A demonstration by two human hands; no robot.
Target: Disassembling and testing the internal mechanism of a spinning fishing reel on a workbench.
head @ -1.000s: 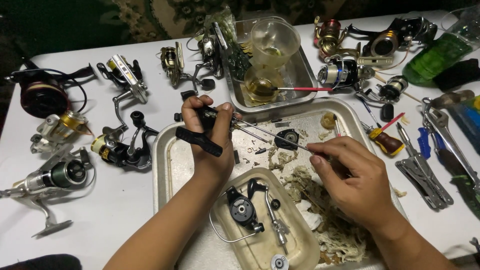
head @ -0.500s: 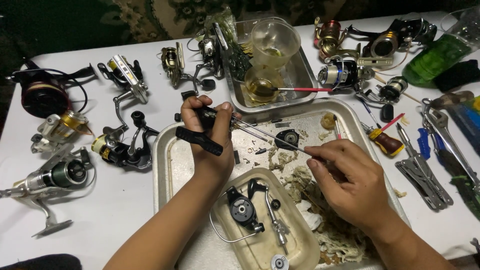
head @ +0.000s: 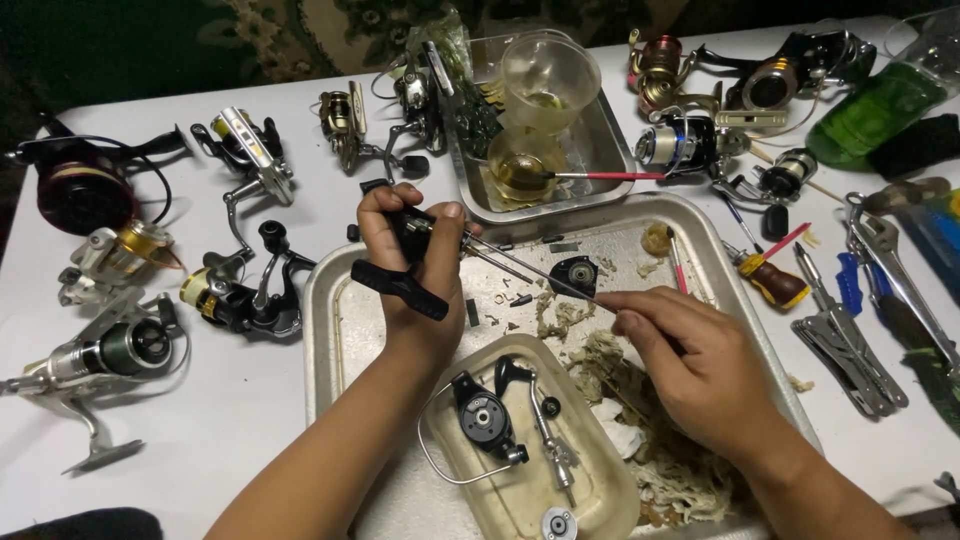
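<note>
Over the large metal tray [head: 340, 330], the left hand [head: 405, 265] stays clamped around a black reel part [head: 405, 255], while the right hand [head: 690, 365], fingers pinched on a thin tool [head: 545, 272], has barely shifted, so the probing carries on.

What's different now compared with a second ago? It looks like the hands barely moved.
Very little. The right hand crept slightly leftward along the thin metal rod, fingertips pinching it. Nothing was picked up or let go. The left hand holds the black reel part over the large metal tray as before, and the small tray of parts and the fishing reels around have not shifted.
</note>
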